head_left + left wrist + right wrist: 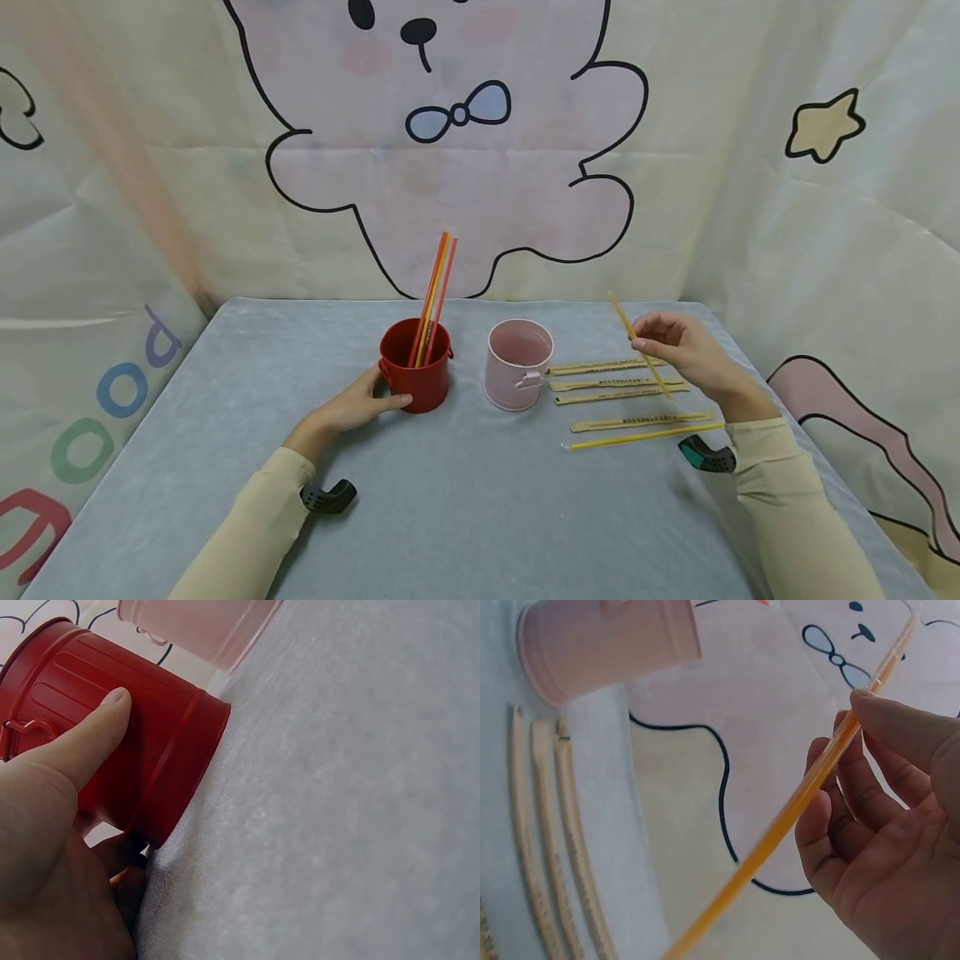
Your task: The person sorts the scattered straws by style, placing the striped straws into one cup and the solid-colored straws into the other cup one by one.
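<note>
My left hand [352, 404] grips a small red bucket [427, 393] by its side, thumb along the front wall, the other fingers partly hidden behind it. Orange and yellow straws [432, 289] lean upright inside that bucket. Over on the right, my right hand [686, 348] pinches one yellow-orange straw [780, 825] in a clear wrapper between thumb and fingers. It is held at a slant above several slim tan paper-wrapped sticks [641, 423] with printing. A pink bucket [506, 387] with a small side handle stands between the hands.
A yellow straw [645, 437] lies nearest the front among the things on the right. A grey cloth [450, 517] covers the table. Printed curtains [450, 183] hang close behind the table and at both sides.
</note>
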A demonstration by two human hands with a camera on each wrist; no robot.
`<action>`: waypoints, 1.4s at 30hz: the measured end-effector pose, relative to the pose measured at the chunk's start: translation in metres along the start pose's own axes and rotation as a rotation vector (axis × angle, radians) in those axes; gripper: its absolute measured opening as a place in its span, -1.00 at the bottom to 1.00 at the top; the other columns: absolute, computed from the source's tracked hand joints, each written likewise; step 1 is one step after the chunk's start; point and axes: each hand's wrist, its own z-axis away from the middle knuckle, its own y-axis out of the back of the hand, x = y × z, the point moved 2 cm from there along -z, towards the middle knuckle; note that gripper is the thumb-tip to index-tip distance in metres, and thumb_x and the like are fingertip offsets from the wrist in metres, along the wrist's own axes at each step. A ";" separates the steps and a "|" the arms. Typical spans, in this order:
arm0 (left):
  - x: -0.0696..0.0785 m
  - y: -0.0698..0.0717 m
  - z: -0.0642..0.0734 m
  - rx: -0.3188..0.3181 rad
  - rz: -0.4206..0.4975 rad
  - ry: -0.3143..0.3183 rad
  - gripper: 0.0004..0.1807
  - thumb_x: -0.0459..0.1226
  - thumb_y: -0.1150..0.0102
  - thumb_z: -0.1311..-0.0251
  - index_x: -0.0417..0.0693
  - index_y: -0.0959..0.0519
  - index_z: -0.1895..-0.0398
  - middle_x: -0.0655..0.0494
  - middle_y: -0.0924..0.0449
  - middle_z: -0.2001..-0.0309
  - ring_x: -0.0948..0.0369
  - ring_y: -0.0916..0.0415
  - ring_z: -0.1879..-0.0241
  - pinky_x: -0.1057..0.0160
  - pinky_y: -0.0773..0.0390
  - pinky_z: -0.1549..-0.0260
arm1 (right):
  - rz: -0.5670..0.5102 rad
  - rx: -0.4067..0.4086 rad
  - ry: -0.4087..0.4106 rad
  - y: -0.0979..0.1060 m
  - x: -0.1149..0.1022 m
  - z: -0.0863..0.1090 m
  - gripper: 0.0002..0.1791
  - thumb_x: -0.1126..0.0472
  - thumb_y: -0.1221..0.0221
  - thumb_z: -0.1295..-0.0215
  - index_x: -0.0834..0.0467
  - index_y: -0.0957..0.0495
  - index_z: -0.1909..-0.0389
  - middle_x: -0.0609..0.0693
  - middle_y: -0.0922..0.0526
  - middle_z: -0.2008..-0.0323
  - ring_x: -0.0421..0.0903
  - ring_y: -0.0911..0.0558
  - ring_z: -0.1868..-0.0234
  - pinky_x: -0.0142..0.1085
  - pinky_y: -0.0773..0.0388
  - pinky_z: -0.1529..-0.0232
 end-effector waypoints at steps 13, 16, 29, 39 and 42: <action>0.000 0.000 0.003 0.009 -0.009 -0.001 -0.11 -0.11 -0.26 -0.35 -0.08 0.00 -0.60 -0.12 -0.06 -0.58 -0.14 0.11 -0.59 -0.34 0.05 -0.51 | -0.566 0.021 0.119 -0.010 -0.032 -0.021 -0.74 0.48 0.07 -0.52 0.15 -0.55 0.09 -0.08 -0.67 0.13 -0.17 -0.64 0.07 -0.41 -0.60 -0.01; -0.001 0.000 0.004 0.012 -0.019 -0.004 -0.12 -0.13 -0.26 -0.35 -0.10 0.00 -0.59 -0.14 -0.07 -0.57 -0.15 0.10 -0.58 -0.35 0.04 -0.51 | -0.740 0.054 0.167 -0.016 -0.041 -0.028 -0.73 0.48 0.12 -0.54 0.17 -0.53 0.07 -0.02 -0.67 0.13 -0.12 -0.64 0.08 -0.35 -0.61 0.00; 0.004 0.004 0.003 0.014 -0.007 -0.027 -0.14 -0.16 -0.27 -0.34 -0.09 -0.04 -0.57 -0.15 -0.14 -0.53 -0.14 0.03 -0.54 -0.36 0.00 -0.49 | -0.929 0.211 0.256 -0.045 -0.096 -0.056 -0.84 0.40 0.03 -0.54 0.15 -0.51 0.10 -0.03 -0.68 0.18 -0.09 -0.68 0.12 -0.32 -0.61 0.02; 0.003 0.004 0.000 -0.006 -0.031 -0.052 -0.14 -0.17 -0.25 -0.35 -0.15 -0.02 -0.58 -0.19 -0.11 -0.54 -0.17 0.05 -0.55 -0.37 0.01 -0.49 | -0.882 0.308 0.225 -0.071 -0.112 -0.074 -0.89 0.38 -0.05 -0.50 0.13 -0.50 0.13 -0.03 -0.60 0.22 -0.14 -0.68 0.16 -0.32 -0.67 0.02; 0.002 0.003 0.000 0.000 -0.023 -0.036 -0.13 -0.15 -0.26 -0.35 -0.11 -0.01 -0.59 -0.16 -0.11 -0.55 -0.15 0.06 -0.56 -0.35 0.02 -0.50 | -0.856 0.317 0.207 -0.079 -0.115 -0.080 -0.89 0.38 -0.05 -0.50 0.11 -0.48 0.13 -0.03 -0.58 0.23 -0.15 -0.66 0.17 -0.33 -0.67 0.04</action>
